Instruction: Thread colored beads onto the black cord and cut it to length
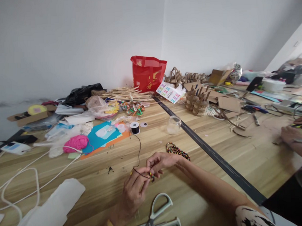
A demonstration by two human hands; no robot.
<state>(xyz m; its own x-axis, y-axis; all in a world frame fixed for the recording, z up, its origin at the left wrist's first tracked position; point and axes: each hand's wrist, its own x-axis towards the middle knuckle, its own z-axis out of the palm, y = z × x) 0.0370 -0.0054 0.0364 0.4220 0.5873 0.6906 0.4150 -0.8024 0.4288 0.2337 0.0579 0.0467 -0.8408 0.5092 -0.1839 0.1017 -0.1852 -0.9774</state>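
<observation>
My left hand [134, 190] and my right hand [160, 162] meet above the wooden table, fingertips pinched together. Between them is a small string of colourful beads [151, 177], partly hidden by the fingers. Dark cord [139, 148] runs from the left fingers back to a white spool [135, 127] wound with black cord. Just beyond my right wrist lies a pile of beaded strands [177, 150]. Scissors [159, 209] with pale handles lie open below my hands. Which fingers grip the cord and which the beads is hard to make out.
A glass jar [174, 124] stands behind the beaded strands. Pink yarn [76, 143] and blue paper [100, 136] lie left, near white cables [37, 184]. A red bag [149, 73] and small woven baskets [197, 102] stand at the back. Another person's hand [292, 135] is at right.
</observation>
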